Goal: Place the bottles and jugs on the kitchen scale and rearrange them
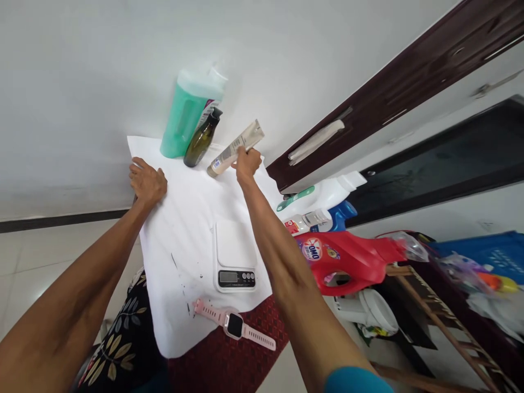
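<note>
My right hand (248, 162) is closed on a beige squeeze tube (236, 147) that stands on its cap near the back of the white sheet (180, 207). To the tube's left stand a dark green bottle (200, 141) with a black cap and a large jug of green liquid (186, 112). My left hand (148, 180) lies flat, fingers stretched, on the sheet's left edge. In front of both hands sits a white digital scale (236, 251) with nothing on its plate. Nearer me lies a pink-strapped smartwatch (234, 325).
At the right stand a red OMO detergent jug (352, 262), a white bottle (327, 194), a smaller white bottle (307, 221) and a blue container (343, 214). A wall rises directly behind the table. A white bucket (379, 311) is lower right.
</note>
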`<state>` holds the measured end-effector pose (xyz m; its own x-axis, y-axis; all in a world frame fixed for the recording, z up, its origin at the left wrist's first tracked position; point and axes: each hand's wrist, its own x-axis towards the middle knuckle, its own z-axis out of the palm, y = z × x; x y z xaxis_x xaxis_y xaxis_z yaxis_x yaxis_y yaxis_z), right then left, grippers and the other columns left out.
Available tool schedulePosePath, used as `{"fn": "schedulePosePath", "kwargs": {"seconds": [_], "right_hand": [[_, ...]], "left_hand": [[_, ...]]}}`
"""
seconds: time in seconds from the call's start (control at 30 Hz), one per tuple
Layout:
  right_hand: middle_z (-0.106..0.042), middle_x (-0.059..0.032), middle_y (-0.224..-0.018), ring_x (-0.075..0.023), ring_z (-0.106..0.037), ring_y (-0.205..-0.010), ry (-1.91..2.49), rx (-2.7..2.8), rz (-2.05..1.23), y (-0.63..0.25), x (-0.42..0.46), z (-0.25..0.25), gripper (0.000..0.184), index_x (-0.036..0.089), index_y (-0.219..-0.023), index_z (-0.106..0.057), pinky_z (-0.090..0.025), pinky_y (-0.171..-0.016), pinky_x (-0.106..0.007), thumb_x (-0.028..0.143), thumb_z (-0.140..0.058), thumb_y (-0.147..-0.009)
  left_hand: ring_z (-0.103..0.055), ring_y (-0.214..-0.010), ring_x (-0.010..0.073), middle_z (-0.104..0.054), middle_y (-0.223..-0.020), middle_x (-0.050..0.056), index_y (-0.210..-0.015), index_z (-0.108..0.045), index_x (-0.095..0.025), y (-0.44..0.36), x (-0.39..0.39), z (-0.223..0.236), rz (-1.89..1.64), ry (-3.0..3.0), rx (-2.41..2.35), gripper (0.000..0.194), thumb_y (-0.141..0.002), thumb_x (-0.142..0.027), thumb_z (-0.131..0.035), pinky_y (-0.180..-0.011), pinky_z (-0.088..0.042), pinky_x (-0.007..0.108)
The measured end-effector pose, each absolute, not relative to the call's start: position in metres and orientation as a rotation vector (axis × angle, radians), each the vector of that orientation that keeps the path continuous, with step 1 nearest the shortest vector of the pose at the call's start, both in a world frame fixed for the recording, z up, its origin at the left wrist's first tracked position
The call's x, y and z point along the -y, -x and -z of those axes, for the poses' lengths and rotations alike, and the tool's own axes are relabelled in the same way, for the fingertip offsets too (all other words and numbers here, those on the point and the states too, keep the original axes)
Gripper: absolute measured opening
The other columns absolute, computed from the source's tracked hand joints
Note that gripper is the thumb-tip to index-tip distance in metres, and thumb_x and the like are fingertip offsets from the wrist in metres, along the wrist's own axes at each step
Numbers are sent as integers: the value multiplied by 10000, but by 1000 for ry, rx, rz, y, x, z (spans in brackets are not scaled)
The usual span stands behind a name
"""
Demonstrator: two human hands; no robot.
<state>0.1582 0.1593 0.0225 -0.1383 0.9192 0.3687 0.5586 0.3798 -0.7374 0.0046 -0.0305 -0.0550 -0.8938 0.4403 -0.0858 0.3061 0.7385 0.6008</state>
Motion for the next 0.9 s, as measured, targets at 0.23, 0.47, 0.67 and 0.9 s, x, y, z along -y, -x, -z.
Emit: {"fn": "schedulePosePath", "kwargs": {"seconds": [0.23, 0.47, 0.67, 0.9], "right_hand": [[-691, -15, -811, -202, -711, -760, 1044, 1730, -781, -289, -67, -61, 421, 196, -845, -671, -713, -651, -396, 603, -779, -864], [-585, 22, -604, -152, -564, -582, 1224, 1859, -640, -365, 33, -75, 442, 215, -676, -639, -517, -556, -301, 575, -742, -910], [-510, 37, -572, -136, -454, -583, 1230, 1889, -525, -378, 52, -60, 453, 229, -629, -556, -390, -564, -298, 542, -711, -919], [-837, -86, -1158, -291, -771, -1115, 1061, 1876, -921, -385, 59, -55, 394, 250, -1161, -770, -646, -971, -450, 574, -797, -938]], "left_hand": [[-543, -1465, 519, -431, -1612, 441, -1710, -195, 132, -4, 33, 55, -926, -631, -2700, 874, -1032, -291, -548, -1149, -542, 650], [-508, -1503, 479, -373, -1663, 430, -1702, -134, 152, -3, 32, 50, -927, -606, -2663, 908, -1035, -249, -600, -1244, -429, 666], [-520, -1506, 465, -361, -1676, 421, -1703, -143, 141, -4, 28, 48, -886, -571, -2698, 900, -1025, -230, -605, -1254, -424, 644], [-525, -1503, 471, -375, -1689, 403, -1712, -149, 130, -5, 29, 46, -860, -581, -2713, 913, -1022, -249, -612, -1244, -436, 642]]}}
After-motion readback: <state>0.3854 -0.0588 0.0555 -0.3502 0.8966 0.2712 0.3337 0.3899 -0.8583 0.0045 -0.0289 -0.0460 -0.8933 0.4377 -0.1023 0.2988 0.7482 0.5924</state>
